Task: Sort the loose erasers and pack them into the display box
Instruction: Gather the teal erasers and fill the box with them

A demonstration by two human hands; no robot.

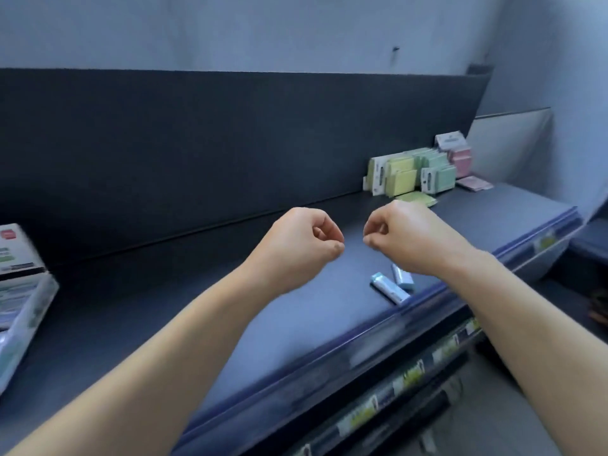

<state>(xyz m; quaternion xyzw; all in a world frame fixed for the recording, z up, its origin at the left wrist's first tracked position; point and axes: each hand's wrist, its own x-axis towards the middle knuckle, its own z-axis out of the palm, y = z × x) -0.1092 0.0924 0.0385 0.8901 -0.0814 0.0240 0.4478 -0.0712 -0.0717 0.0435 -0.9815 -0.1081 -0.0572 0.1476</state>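
both hands hang in the middle of the frame above a dark shelf [158,291], forearms reaching in from the bottom corners. the left hand [296,245] is curled into a loose fist, fingertips tucked against the palm, and nothing shows inside it. the right hand [408,238] is curled the same way, thumb against the forefinger, and it too holds nothing that can be seen. the two fists are near each other but apart, knuckles turned toward one another.

two loose erasers lie on the shelf at lower right of centre, just below the right wrist and close to the shelf's front edge. the nearer eraser [388,288] is a pale blue stick lying at a slant. the farther eraser [404,278] lies just beside it, partly hidden under the wrist. neither hand touches them.

the display box [26,304] sits at the far left edge of the frame, blurred, its white lid raised, well apart from the erasers and the hands.

at upper right, yellow, green and pink packs [411,174] stand against the dark back panel [230,143]. a blue front rail [362,335] runs along the shelf edge.
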